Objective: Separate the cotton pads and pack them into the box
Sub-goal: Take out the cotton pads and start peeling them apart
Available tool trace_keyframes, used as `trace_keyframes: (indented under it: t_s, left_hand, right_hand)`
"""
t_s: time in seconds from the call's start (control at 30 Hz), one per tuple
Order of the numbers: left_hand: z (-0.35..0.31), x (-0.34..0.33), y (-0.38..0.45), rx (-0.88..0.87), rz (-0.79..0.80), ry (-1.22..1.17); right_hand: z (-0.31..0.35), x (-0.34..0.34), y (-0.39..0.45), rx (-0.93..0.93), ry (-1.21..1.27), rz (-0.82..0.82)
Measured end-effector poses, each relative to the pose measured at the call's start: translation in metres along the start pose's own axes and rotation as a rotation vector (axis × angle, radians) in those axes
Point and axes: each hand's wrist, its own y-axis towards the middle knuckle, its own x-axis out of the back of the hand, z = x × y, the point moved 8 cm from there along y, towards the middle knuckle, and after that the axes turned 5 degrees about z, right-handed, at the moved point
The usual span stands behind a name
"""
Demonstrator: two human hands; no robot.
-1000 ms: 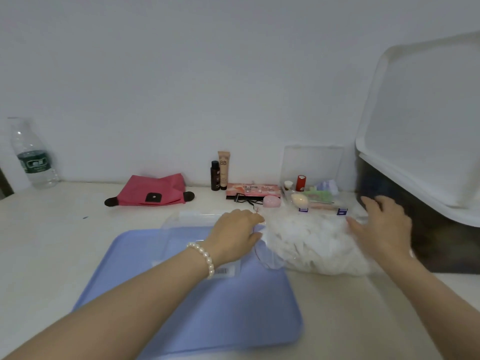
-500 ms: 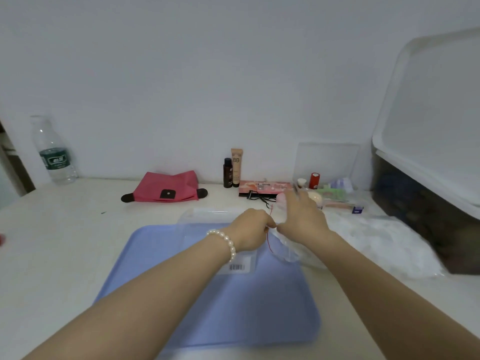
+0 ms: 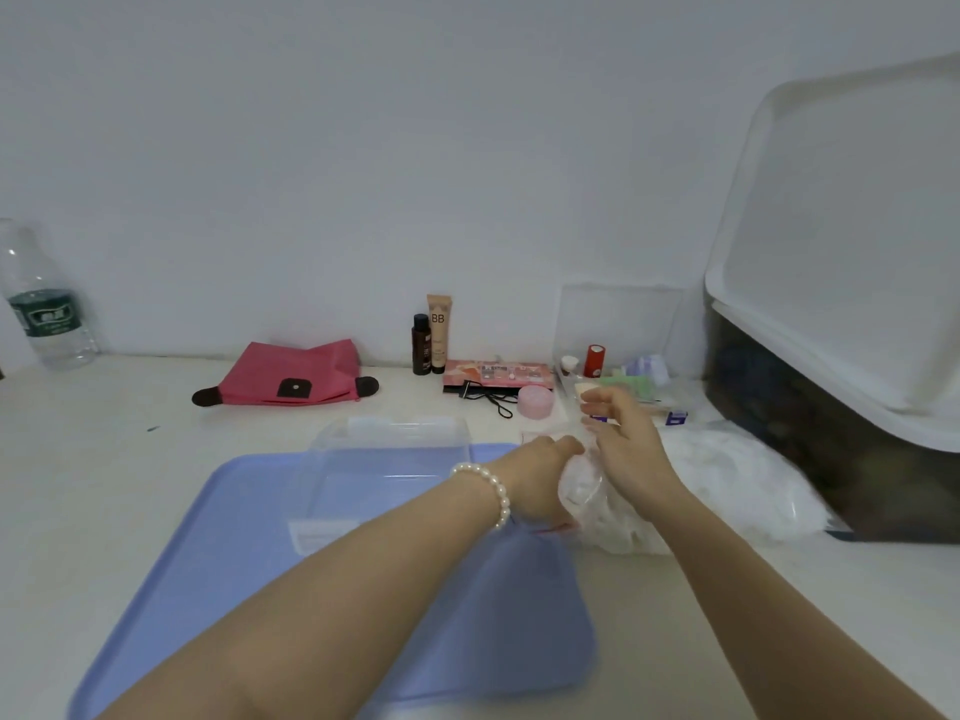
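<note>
Mostly pale: cream worktop (image 3: 104,485) running back to a bare white wall (image 3: 363,148). Near the front, a blue tray (image 3: 171,589) lying flat, with a clear plastic box (image 3: 384,459) standing open on its far half. Just right of the tray, a clear bag of cotton pads (image 3: 727,485) slumped on the worktop, its near end bunched between both hands. Left hand (image 3: 540,480), pearl bracelet (image 3: 491,491) at the wrist, fingers curled around the bag's gathered mouth. Right hand (image 3: 623,449) against the bag's other side, fingers loosely spread and reaching forward; cannot tell whether pinching the plastic or only pressing it. Along the wall: a water bottle (image 3: 44,304) far left, a pink pouch (image 3: 291,376), a dark small bottle (image 3: 422,345) beside a BB cream tube (image 3: 439,330), a makeup palette (image 3: 496,376), a pink round jar (image 3: 535,401), a clear organiser (image 3: 618,324) of small cosmetics. Far right, a dark bin (image 3: 831,433) with a white lid (image 3: 857,226) tipped up.
</note>
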Motion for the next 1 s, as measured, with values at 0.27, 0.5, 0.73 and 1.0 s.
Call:
trace_keyframes:
  t_s: [0.27,0.5,0.73,1.0]
  left_hand:
    - [-0.003,0.034,-0.012,-0.090,-0.242,-0.028]
    - [0.009,0.050,-0.037,-0.168,-0.404,-0.074]
    - [0.019,0.054,-0.042,-0.076,-0.538,-0.279]
    - [0.033,0.082,-0.061,-0.033,-0.601,-0.368]
  right_hand:
    - [0.013,0.012,-0.007,0.076,-0.140,-0.041]
    - [0.010,0.013,-0.008,0.029,-0.190,-0.058]
    - [0.035,-0.020,-0.030,0.304,-0.624,0.085]
    - [-0.002,-0.009,-0.026,-0.131,-1.189,0.159]
